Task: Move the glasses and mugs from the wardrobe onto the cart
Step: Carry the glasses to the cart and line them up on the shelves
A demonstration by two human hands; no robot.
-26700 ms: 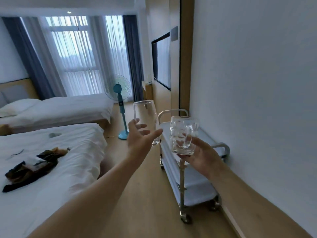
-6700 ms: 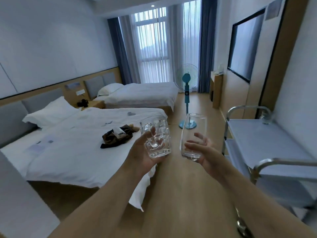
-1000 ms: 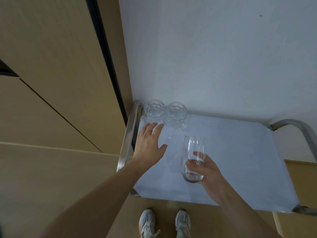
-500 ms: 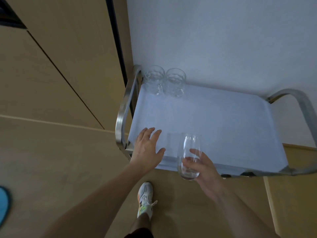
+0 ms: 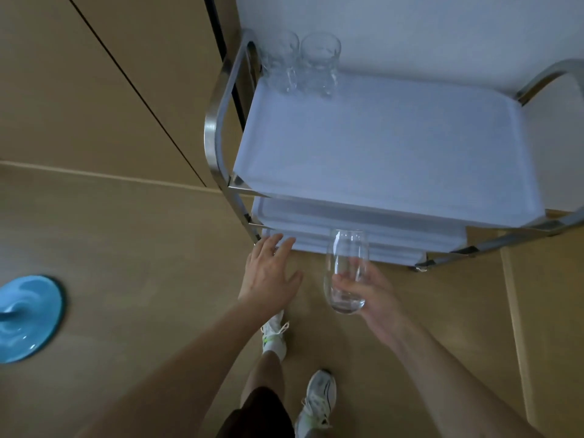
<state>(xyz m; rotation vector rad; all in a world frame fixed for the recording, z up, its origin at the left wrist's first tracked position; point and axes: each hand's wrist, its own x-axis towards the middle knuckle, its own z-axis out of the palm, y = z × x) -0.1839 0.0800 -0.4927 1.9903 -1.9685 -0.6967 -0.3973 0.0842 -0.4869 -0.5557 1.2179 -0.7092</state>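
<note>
Nearest, the person's right hand (image 5: 368, 295) curls its fingers round a tall clear glass (image 5: 346, 271), held upright over the floor just short of the cart (image 5: 218, 121). The left hand (image 5: 268, 273) hangs beside it, fingers spread and empty. Farther off, two glass mugs (image 5: 300, 63) stand touching in the top shelf's far left corner. The glass is not yet set down; next it likely needs lifting onto a shelf.

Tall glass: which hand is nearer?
Right. The right hand grips the tall glass near its base; the left hand hangs open beside it, apart, holding nothing.
</note>
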